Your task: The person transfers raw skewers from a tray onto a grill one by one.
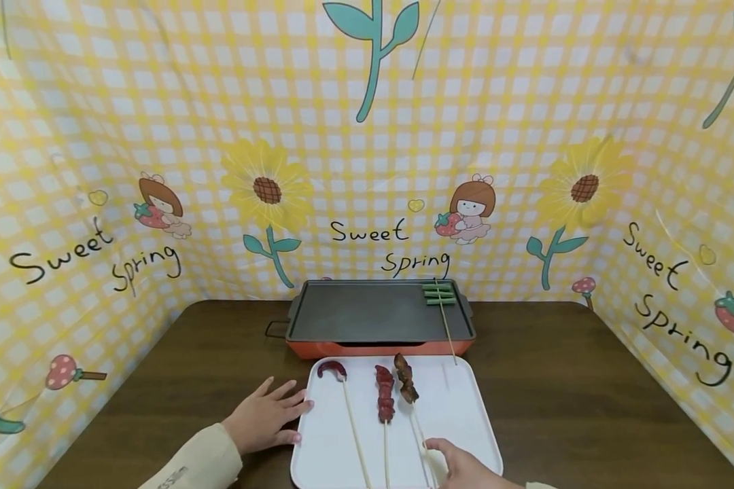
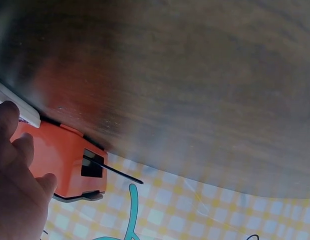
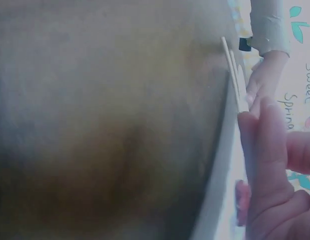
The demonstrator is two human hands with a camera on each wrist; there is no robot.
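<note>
On a white tray [image 1: 465, 414] lie a skewer with a curled dark red piece [image 1: 333, 369], a skewer of red meat chunks [image 1: 385, 394] and a skewer of browned meat [image 1: 406, 380]. My right hand [image 1: 465, 468] pinches the browned skewer's stick low down, by the tray's near right side. My left hand [image 1: 266, 415] has its fingers spread, the tips at the tray's left rim; in the left wrist view the same hand [image 2: 19, 170] shows beside the tray edge. In the right wrist view, my right hand [image 3: 275, 175] partly hides the tray.
Behind the tray stands an orange grill [image 1: 379, 348] with a dark flat plate. A skewer of green vegetable pieces [image 1: 438, 294] lies at its right, its stick reaching over the tray. A wire handle [image 1: 275, 329] juts out left. Yellow checked cloth [image 1: 367, 170] surrounds the brown table [image 1: 556, 380].
</note>
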